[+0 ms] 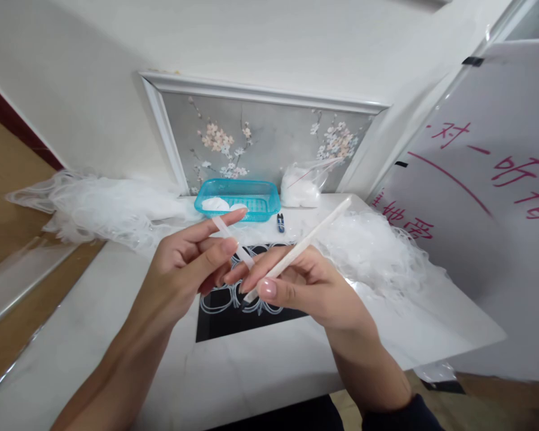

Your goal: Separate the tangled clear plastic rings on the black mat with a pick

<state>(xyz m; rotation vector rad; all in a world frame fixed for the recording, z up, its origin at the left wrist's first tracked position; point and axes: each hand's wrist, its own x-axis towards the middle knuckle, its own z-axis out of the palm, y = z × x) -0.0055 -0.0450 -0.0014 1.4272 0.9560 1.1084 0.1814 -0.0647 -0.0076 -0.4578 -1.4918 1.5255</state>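
Above the worktop (161,371) and its black mat (224,328), the right hand (317,293) has fingers closed on a white stick (314,237), probably light and stiff, well held near its lower end. The left hand (182,269) has fingers pinching a translucent strip (244,255), seemingly thin, bendable, perhaps slippery; its edges suit gentle holding.
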